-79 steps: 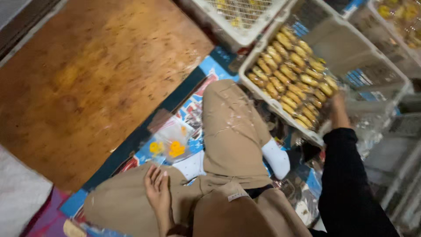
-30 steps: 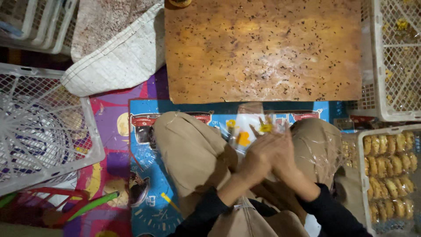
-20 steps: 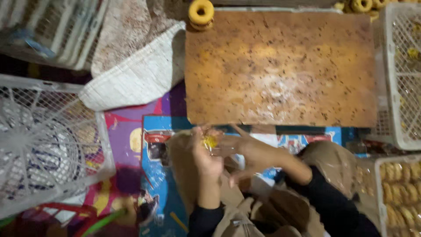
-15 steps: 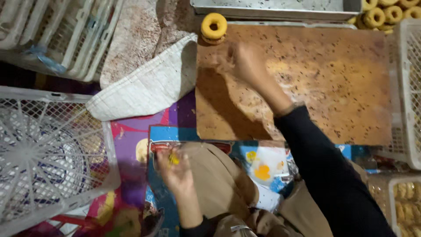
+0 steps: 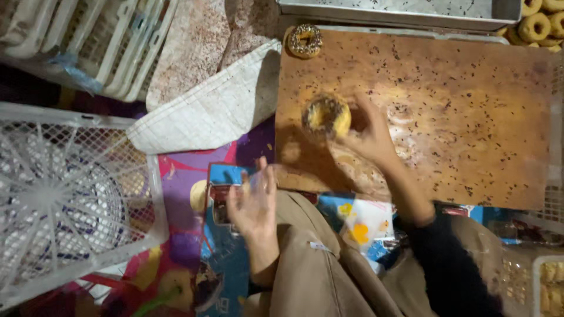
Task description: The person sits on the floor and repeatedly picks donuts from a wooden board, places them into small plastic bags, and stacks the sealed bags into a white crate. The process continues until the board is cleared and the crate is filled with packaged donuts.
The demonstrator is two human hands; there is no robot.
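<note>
Right hand (image 5: 367, 138) holds one doughnut (image 5: 326, 114); another doughnut (image 5: 305, 40) on board (image 5: 470, 117).

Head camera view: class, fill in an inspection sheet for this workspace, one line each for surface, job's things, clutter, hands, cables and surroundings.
Surface: wooden board, strewn with dark sprinkles.
Job's things: sprinkle-coated doughnut at the right hand's fingertips over the board; second sprinkled doughnut at the board's far left corner.
Clutter: white quilted cloth beside the board; colourful printed mat underneath.
Hands: right hand on the doughnut; left hand open, blurred, holding nothing clear.
Cables: nothing seen.
Surroundings: white plastic crates to the left; metal tray beyond the board; plain ring doughnuts top right.
</note>
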